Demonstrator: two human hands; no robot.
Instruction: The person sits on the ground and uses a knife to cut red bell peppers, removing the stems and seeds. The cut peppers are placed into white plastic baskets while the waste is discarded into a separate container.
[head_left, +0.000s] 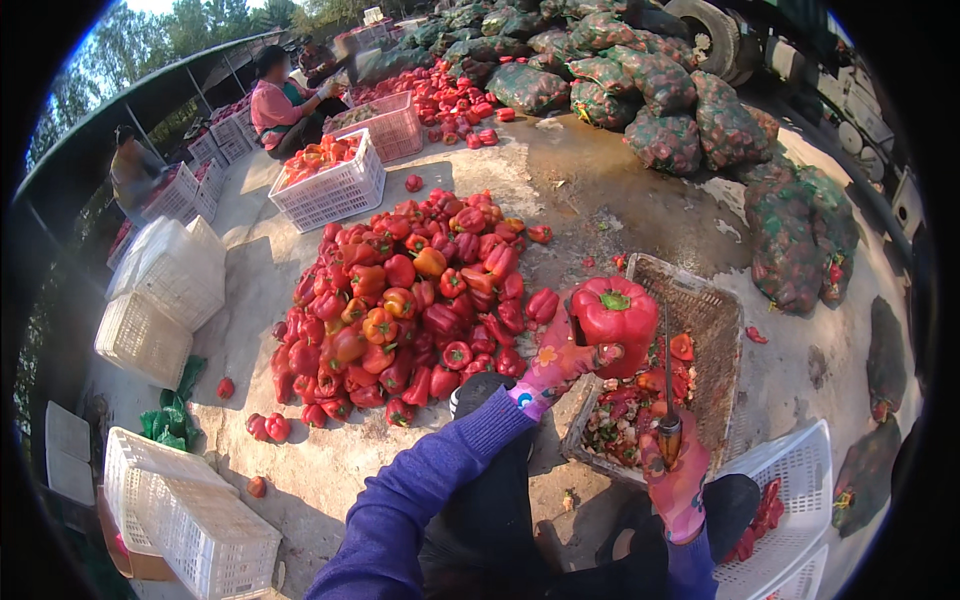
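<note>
My left hand, in a pink flowered glove, grips a large red bell pepper whose green stem faces up. My right hand, gloved alike, holds a knife by its wooden handle, the thin blade pointing away from me and standing apart from the pepper. Under both hands lies a dirty plastic crate with pepper scraps, seeds and cores inside. Left of it, a big heap of red and orange bell peppers rests on the concrete.
A white crate holding red pepper pieces stands by my right knee. Stacked crates line the left side. Filled mesh sacks are piled ahead near a truck wheel. Other people sit beyond a crate of peppers.
</note>
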